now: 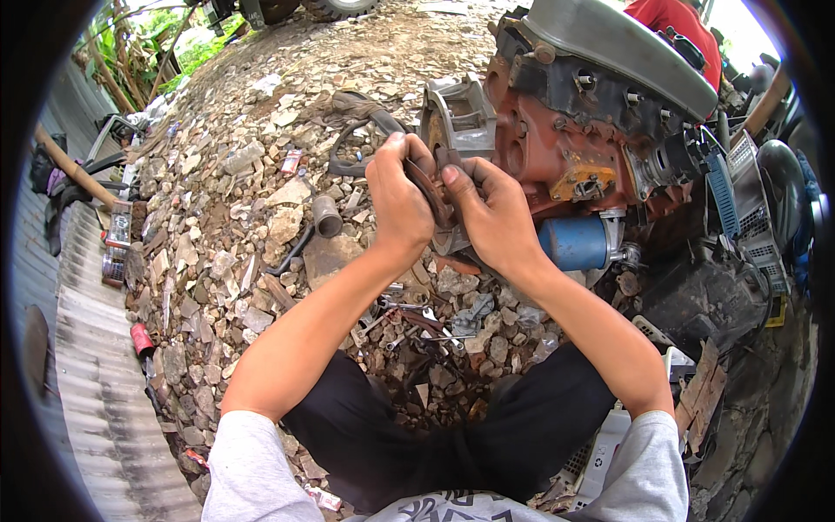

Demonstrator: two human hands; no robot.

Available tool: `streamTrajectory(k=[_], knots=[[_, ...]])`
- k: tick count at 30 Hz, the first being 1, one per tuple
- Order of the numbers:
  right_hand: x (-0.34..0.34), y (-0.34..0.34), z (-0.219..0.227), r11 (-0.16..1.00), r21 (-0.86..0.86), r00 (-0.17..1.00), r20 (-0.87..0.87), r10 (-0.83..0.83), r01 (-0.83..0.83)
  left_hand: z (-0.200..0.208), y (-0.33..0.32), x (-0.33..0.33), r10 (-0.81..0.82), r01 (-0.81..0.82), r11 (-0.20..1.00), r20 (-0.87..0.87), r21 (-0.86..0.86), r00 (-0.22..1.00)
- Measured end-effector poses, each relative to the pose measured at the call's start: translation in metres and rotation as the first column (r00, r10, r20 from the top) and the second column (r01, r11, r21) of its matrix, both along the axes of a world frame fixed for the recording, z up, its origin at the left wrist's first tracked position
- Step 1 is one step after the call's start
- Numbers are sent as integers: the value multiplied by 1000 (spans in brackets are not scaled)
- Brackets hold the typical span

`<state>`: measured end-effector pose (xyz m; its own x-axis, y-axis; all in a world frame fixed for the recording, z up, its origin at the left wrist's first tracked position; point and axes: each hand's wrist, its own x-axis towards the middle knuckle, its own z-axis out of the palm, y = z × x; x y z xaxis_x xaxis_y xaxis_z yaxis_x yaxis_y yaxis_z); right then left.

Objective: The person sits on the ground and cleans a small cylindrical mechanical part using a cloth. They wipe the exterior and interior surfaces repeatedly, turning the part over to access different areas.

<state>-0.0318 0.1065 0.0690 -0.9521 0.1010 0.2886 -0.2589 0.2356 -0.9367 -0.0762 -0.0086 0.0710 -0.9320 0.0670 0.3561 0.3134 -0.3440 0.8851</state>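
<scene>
My left hand (398,193) and my right hand (494,211) meet in front of an engine, both closed on a dark brown, curved metal piece (428,193). Its exact kind is hard to tell, as my fingers cover much of it. The right thumb presses near its upper end, while the left fingers curl around its other side. Just beyond my hands is the grey metal end housing (474,109) of the engine. The engine block (548,143) is reddish brown, with a grey cover (622,48) on top and a blue oil filter (572,243) low on its side.
Several wrenches (454,339) lie on the stones between my knees. A metal cylinder (327,216), a bent black bar (291,252) and a black hose (339,157) rest on the rubble. Corrugated sheet (109,374) borders the left; crates (755,187) stand right. A person in red (674,22) is behind the engine.
</scene>
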Motion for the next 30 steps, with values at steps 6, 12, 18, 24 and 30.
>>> streamTrajectory(k=[6, 12, 18, 24, 30], knots=[[6, -1, 9, 999, 6, 998, 40, -48, 48, -3, 2, 4, -27, 26, 999, 30, 21, 999], [-2, 1, -2, 999, -14, 999, 5, -32, 32, -2, 1, 0, -40, 39, 998, 33, 43, 999], [1, -1, -2, 998, 58, 988, -153, 8, 0, 9, 1, 2, -141, 84, 951, 176, 298, 974], [-1, 0, -3, 996, -89, 999, 42, 23, -20, -4, 0, -2, -64, 66, 995, -27, 79, 998], [3, 0, 4, 1000, 10, 1000, -5, 17, -17, 0, -5, 0, -53, 56, 998, -69, 36, 996]])
